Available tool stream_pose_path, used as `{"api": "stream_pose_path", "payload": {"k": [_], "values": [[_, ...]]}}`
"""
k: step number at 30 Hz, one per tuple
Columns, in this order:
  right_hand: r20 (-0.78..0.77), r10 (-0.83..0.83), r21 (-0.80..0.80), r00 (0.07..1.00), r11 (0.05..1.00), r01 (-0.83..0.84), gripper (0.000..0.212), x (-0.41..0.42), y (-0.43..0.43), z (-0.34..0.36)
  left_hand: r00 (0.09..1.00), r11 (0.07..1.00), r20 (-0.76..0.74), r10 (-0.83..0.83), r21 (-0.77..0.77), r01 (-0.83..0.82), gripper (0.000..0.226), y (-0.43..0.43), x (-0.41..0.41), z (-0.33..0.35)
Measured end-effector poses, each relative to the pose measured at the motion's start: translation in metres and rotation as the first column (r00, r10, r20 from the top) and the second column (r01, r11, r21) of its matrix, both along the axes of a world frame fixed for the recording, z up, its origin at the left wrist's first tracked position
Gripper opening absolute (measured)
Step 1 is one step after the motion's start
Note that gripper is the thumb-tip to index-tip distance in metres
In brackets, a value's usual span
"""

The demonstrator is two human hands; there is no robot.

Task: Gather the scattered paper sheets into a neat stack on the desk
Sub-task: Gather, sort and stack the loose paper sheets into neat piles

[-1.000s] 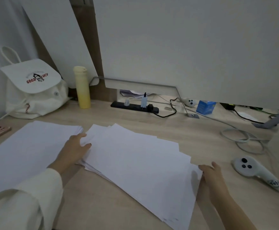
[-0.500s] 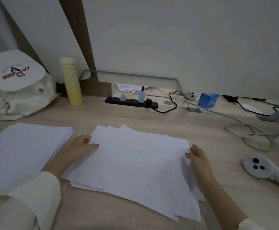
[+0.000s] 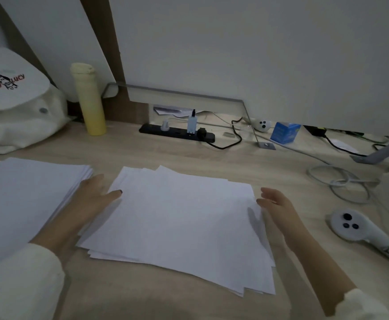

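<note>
Left hand [image 3: 91, 199] and right hand [image 3: 277, 205], fingers straight, flank the fanned paper sheets [image 3: 177, 225]; pushing unevenly could buckle them.

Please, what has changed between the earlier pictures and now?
The right hand slid leftward, pushing the fanned loose sheets into a narrower pile; some corners still stick out. The left hand stayed open at the pile's left edge. Nothing was gripped or released. The other stack, bottle and controller kept their places.
</note>
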State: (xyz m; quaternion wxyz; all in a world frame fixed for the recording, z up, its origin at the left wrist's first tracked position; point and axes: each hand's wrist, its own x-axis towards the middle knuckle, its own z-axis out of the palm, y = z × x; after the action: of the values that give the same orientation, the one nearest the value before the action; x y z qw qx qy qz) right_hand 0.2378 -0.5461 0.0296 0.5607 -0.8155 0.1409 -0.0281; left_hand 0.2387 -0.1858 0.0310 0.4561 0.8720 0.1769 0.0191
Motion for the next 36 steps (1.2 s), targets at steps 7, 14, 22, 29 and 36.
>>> {"api": "stream_pose_path", "payload": {"k": [7,14,22,29,36], "values": [[-0.151,0.415,-0.426,0.897,0.792,-0.438,0.063,0.068,0.07,0.011,0.749,0.634,-0.207,-0.63,0.419,0.649,0.103,-0.042,-0.084,-0.021],[-0.375,0.349,-0.706,0.859,0.494,-0.508,0.066,0.073,0.067,0.007,0.913,0.749,0.019,-0.408,0.579,0.322,0.12,-0.031,-0.081,-0.047],[-0.405,0.258,-0.439,0.877,0.787,-0.433,0.032,0.041,0.043,0.009,0.996,0.858,0.094,0.008,-0.513,0.041,0.065,-0.051,-0.09,-0.037],[-0.506,0.297,-0.159,0.81,0.891,-0.426,0.03,0.015,0.047,0.017,0.988,0.588,0.071,0.138,-0.809,-0.024,0.009,-0.043,-0.094,-0.019],[-0.407,0.618,0.388,0.672,0.784,-0.485,0.043,-0.012,0.036,0.014,0.991,0.539,-0.09,0.094,-0.833,-0.127,0.03,-0.032,-0.09,-0.009]]}}
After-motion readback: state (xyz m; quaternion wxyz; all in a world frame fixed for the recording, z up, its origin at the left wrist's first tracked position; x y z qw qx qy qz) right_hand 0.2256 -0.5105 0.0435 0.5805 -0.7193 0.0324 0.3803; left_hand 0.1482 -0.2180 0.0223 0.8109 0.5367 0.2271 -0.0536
